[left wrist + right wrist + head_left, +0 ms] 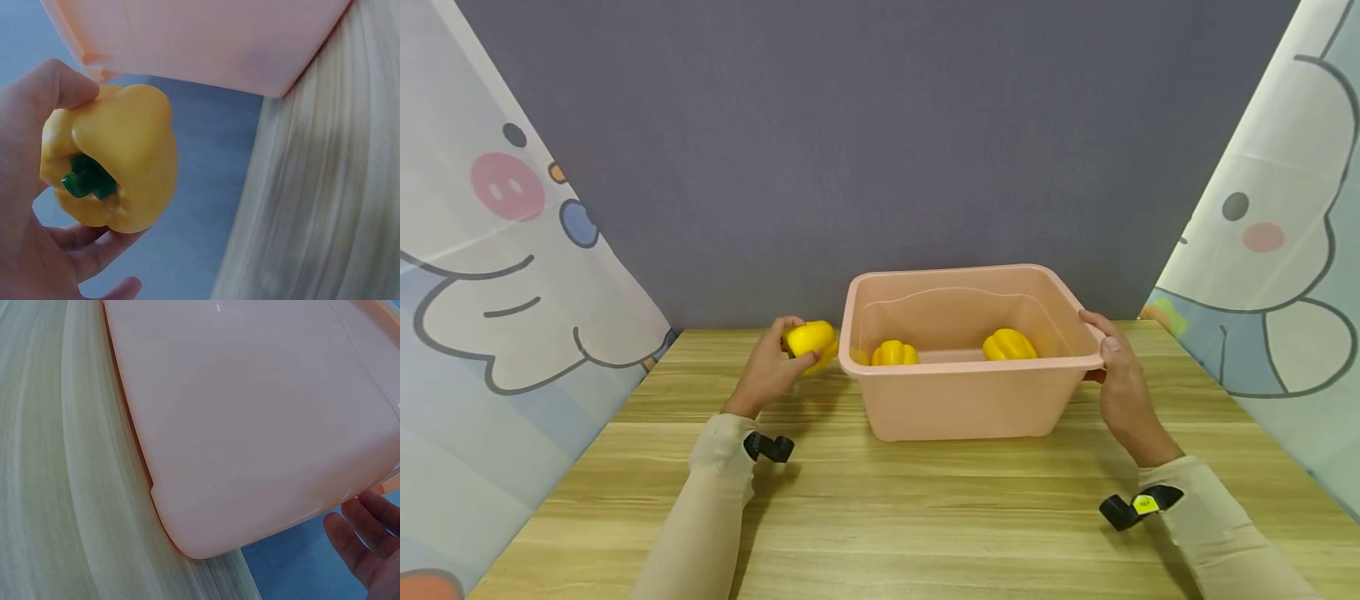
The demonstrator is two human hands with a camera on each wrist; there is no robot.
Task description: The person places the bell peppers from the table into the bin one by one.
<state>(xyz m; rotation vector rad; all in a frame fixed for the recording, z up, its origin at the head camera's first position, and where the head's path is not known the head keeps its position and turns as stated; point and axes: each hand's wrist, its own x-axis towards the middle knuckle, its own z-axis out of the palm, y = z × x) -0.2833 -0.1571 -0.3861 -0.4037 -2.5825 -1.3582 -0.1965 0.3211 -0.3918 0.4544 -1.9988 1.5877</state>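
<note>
At the bin's left side, my left hand point(767, 372) holds a yellow bell pepper point(812, 338) between thumb and fingers, close beside the rim. In the left wrist view, that pepper point(134, 150) shows its green stem turned toward the palm. A pink plastic bin point(962, 406) stands on the table, and my right hand point(1124, 396) grips its right rim, thumb on top and fingers underneath. Inside the bin lie two more yellow bell peppers, the left pepper point(895, 354) near the left wall and the right pepper point(1009, 344) toward the right.
The wood-grain table point(880, 517) reaches back to a dark grey panel point(865, 150) right behind the bin. Cartoon-printed curtains, a left curtain point(512, 317) and a right curtain point(1270, 275), flank the table.
</note>
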